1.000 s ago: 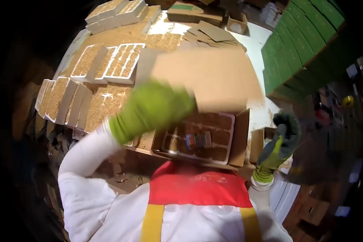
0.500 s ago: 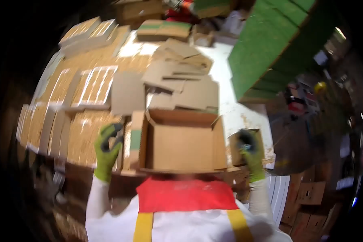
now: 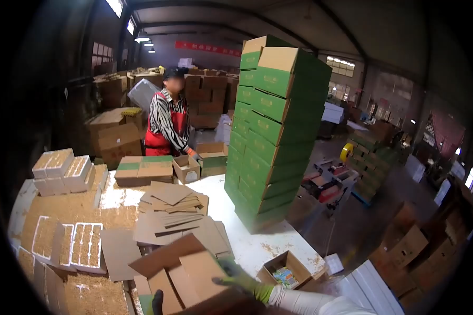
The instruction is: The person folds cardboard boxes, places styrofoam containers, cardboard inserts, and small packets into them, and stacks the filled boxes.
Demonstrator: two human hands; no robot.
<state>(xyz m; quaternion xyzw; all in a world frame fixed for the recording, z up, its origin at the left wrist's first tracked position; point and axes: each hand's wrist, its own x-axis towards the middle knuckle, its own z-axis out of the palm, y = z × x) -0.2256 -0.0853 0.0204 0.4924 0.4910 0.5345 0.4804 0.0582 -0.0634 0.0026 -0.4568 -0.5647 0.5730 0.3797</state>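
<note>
An open cardboard box (image 3: 186, 281) sits at the bottom of the view, its back flap raised and other panels angled inward. My right hand (image 3: 242, 278), in a green and grey glove, grips the right panel of this box, with thumb on the near face. At the lower edge, only a dark-gloved part of my left hand (image 3: 156, 304) shows beside the left side of the box; the rest is cut off. Behind the box lie flat cardboard sheets (image 3: 178, 220). A small carton (image 3: 284, 270) with colourful packets inside stands right of my right hand.
Tall stacked green cartons (image 3: 273, 126) rise at the table's right. White trays with light-brown contents (image 3: 86, 244) fill the left. A co-worker (image 3: 168, 118) in a red apron stands across the table, one gloved hand by a small open box (image 3: 186, 168). A taping machine (image 3: 328, 184) stands beyond.
My view has tilted up and turned, bringing the co-worker and hall into sight. Both hands were apart from the box; now my right hand grips it, and its panels stand angled inward.
</note>
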